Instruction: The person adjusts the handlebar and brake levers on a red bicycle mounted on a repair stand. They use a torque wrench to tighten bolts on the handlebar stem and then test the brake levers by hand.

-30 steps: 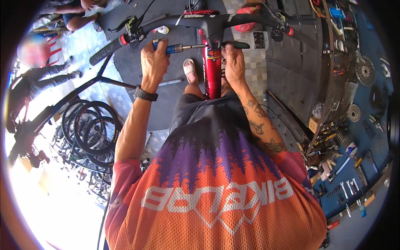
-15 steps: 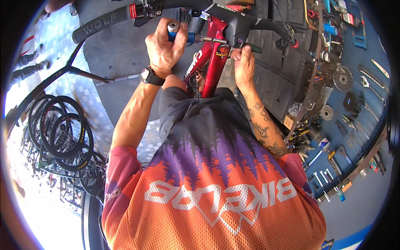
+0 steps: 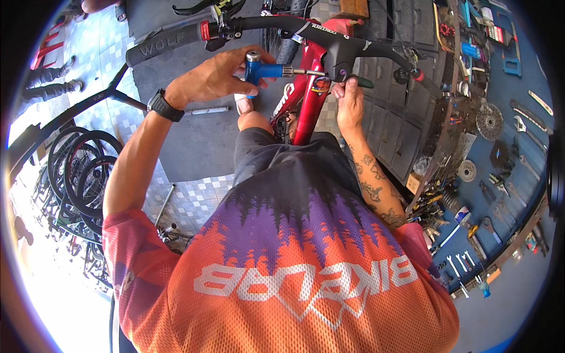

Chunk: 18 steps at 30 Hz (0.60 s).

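Note:
My left hand (image 3: 206,79) is at the T-handle of a blue torque wrench (image 3: 265,72), thumb below and fingers curling over the top. The grip looks looser, with the palm off the handle. The wrench's silver shaft runs right to the black stem (image 3: 340,56) above a red bicycle frame (image 3: 312,112). On the stem's other side, my right hand (image 3: 351,109) is closed with its thumb up, pinching a tool with a dark green handle (image 3: 364,82). The tip of that tool is hidden behind the stem.
The black handlebar (image 3: 276,22) spans above my hands, with a rubber grip (image 3: 165,48) at left. Dark drawers (image 3: 376,112) stand at right, beside a blue tool board (image 3: 512,159) hung with wrenches and cassettes. Several wheels (image 3: 82,170) and a stand arm (image 3: 70,115) are at left.
My left hand has loosened its full wrap of the wrench handle and its wrist has swung out to the left. The right hand stays at the stem with the green-handled tool.

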{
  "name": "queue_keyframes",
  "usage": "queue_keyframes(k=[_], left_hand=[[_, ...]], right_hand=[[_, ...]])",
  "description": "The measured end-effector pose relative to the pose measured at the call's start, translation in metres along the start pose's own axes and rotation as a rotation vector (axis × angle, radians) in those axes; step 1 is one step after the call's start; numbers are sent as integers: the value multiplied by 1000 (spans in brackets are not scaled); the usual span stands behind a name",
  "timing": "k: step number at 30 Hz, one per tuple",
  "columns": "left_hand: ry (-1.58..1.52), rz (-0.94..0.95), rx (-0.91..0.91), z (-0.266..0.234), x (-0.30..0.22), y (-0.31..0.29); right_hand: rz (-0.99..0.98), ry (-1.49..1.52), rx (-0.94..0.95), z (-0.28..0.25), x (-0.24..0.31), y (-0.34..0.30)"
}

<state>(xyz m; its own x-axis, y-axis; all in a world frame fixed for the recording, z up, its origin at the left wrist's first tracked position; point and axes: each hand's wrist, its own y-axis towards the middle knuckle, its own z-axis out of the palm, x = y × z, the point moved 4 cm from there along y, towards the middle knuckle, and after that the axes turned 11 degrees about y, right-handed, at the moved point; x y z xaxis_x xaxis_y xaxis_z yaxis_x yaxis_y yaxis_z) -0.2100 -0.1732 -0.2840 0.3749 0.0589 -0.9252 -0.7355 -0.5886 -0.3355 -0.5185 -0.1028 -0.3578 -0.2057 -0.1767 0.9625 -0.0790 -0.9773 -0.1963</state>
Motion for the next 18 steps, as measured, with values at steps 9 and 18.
queue_keyframes(k=[9, 18], left_hand=[[374, 10, -198, 5, -3, -6], [705, 208, -354, 8, -8, -13]], right_hand=[[12, 17, -25, 0, -1, -6], [9, -36, 11, -3, -4, -3]])
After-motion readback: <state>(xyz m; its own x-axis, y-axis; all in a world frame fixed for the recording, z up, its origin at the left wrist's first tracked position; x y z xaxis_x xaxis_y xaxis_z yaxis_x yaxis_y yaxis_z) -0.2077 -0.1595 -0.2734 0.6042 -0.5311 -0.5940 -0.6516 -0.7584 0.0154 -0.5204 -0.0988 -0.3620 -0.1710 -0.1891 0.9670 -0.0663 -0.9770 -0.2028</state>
